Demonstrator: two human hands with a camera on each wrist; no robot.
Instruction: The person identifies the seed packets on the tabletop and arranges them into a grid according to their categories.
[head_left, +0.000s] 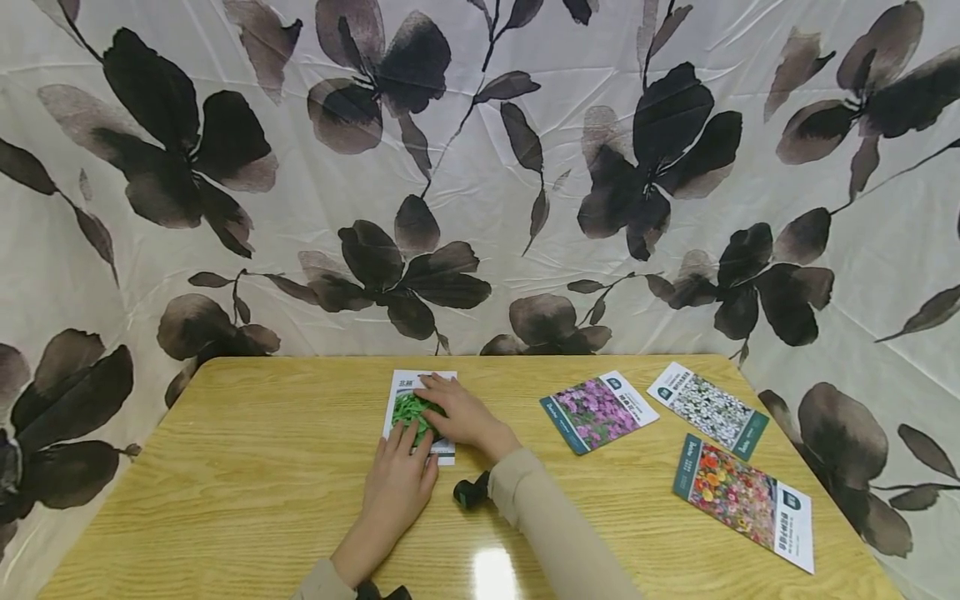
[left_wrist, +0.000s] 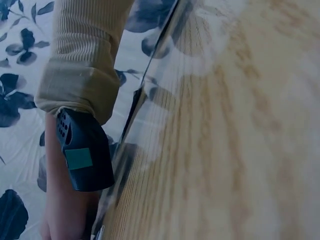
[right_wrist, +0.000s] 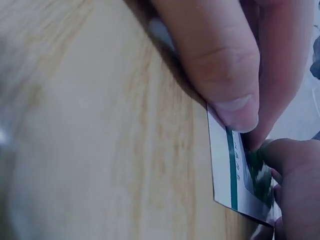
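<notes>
A seed packet (head_left: 408, 408) with a green leafy picture lies on the wooden table in front of me. My left hand (head_left: 397, 479) comes in from below, its fingertips on the lower part of the packet. From the right, my right hand (head_left: 465, 417) reaches across the packet's right side, with outstretched fingers resting on the picture. In the right wrist view, the packet's white end with a green stripe (right_wrist: 233, 170) shows under the left thumb (right_wrist: 235, 95). Part of the picture is hidden by the hands.
To the right lie a purple-flower packet (head_left: 600, 412), a white-flower packet (head_left: 708, 408) and a mixed-flower packet (head_left: 742, 496). The table's (head_left: 262, 467) far edge meets a floral curtain (head_left: 525, 183). A black wrist device (left_wrist: 87, 155) sits at the right cuff.
</notes>
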